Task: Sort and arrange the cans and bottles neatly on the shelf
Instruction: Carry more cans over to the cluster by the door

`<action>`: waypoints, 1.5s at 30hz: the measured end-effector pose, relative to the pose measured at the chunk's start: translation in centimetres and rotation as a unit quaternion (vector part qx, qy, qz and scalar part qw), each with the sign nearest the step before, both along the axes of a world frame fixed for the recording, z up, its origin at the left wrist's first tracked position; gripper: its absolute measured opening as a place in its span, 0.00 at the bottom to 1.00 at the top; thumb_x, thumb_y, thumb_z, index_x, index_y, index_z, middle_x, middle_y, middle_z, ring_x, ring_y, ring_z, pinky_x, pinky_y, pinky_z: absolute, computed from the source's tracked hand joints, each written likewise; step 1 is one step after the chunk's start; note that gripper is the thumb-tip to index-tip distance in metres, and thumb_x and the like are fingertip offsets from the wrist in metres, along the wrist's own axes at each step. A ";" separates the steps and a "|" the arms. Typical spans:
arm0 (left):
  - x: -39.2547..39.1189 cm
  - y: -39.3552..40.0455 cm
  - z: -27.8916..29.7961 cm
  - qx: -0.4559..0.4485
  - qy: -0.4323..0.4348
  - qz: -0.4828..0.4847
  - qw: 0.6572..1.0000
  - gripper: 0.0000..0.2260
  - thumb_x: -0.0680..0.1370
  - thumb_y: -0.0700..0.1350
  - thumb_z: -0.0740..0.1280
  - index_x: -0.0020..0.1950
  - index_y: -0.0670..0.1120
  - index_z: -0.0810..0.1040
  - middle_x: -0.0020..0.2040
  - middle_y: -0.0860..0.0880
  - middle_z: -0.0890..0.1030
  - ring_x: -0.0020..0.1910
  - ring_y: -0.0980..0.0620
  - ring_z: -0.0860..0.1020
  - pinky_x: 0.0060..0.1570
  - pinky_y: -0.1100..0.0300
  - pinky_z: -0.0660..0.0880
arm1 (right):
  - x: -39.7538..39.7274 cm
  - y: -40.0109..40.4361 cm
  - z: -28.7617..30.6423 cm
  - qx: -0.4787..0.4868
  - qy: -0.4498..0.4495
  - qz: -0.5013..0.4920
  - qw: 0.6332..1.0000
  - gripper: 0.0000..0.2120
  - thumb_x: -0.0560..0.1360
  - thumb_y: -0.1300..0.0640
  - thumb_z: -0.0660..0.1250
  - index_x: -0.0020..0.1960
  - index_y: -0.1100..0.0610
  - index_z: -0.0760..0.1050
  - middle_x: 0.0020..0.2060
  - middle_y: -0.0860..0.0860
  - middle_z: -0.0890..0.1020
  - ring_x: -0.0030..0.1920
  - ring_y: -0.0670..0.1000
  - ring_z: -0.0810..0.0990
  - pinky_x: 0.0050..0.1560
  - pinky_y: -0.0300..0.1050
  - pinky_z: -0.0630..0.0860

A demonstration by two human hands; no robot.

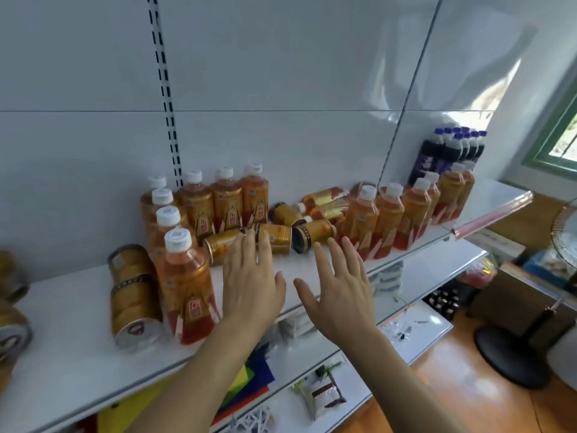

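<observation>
Here both hands, left [249,285] and right [340,295], spread flat, grip nothing; toppled cans [274,237] lie just beyond.

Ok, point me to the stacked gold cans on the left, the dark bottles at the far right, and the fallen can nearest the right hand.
stacked gold cans [132,289], head view, seam between cans
dark bottles [449,154], head view, front bottle body
fallen can [313,234], head view, its side

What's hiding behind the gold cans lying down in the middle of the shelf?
Behind the lying gold cans two orange bottles lie on their sides against the white back wall. Anything lower down behind them is covered.
</observation>
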State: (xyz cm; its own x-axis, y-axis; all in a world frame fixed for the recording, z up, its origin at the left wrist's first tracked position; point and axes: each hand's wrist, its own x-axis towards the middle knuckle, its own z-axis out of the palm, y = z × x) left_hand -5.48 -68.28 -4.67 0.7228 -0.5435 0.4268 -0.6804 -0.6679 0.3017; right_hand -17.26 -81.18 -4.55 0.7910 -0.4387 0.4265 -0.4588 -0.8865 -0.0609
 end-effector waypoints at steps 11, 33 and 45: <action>6.6 -3.7 -3.2 0.079 0.016 0.181 0.980 0.40 0.83 0.58 0.63 0.87 0.43 0.46 0.86 0.39 0.50 0.85 0.37 0.46 0.82 0.39 0.52 | 10.0 -7.7 -1.6 0.024 0.044 0.126 0.991 0.39 0.82 0.32 0.53 0.86 0.53 0.56 0.85 0.53 0.61 0.86 0.61 0.47 0.84 0.63 0.53; 6.2 -3.0 -2.0 0.015 0.019 0.239 0.971 0.36 0.78 0.55 0.75 0.80 0.46 0.62 0.68 0.44 0.76 0.65 0.41 0.76 0.64 0.44 0.78 | 15.2 -11.2 -1.2 0.097 -0.089 0.311 0.941 0.33 0.75 0.47 0.76 0.75 0.58 0.73 0.69 0.53 0.80 0.73 0.57 0.74 0.79 0.60 0.66; 5.5 -3.1 -1.3 -0.068 -0.041 0.211 0.974 0.41 0.73 0.57 0.78 0.80 0.49 0.63 0.73 0.46 0.73 0.71 0.46 0.71 0.67 0.54 0.71 | 15.2 -10.1 -0.6 0.085 -0.074 0.328 0.938 0.38 0.77 0.32 0.67 0.77 0.56 0.72 0.66 0.50 0.83 0.71 0.52 0.77 0.82 0.59 0.60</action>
State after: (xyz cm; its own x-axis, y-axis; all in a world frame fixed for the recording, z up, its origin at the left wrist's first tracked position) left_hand -0.02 -71.38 -6.00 0.8299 -0.1391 0.5402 -0.3791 -0.8511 0.3633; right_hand -2.11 -91.25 -5.16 0.8523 0.0501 0.5206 0.2062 -0.9469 -0.2465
